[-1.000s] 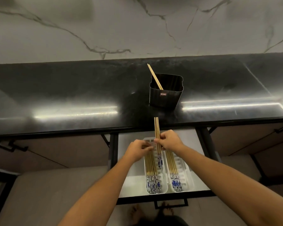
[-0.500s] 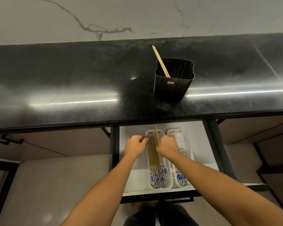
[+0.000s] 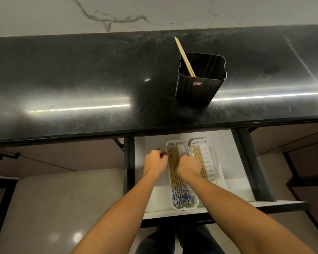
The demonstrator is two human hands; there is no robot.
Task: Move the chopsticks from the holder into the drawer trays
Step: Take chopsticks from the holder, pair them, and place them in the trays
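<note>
Chopsticks (image 3: 178, 153) now down flat in left tray (image 3: 175, 142), grip of right hand (image 3: 188, 166) clamped on them; left hand (image 3: 154, 162) unclear.

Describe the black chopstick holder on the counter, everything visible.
The holder is a black, open-topped bin with a rounded-rectangular section and faint vertical lines; it looks like matte plastic or metal. A small reddish label sits high on its near face. The rim is notched at both far corners. It stands upright on the black countertop, behind the open drawer. Two pale chopsticks lean inside toward its far-left corner, ends above the rim. Nothing else touches it.
</note>
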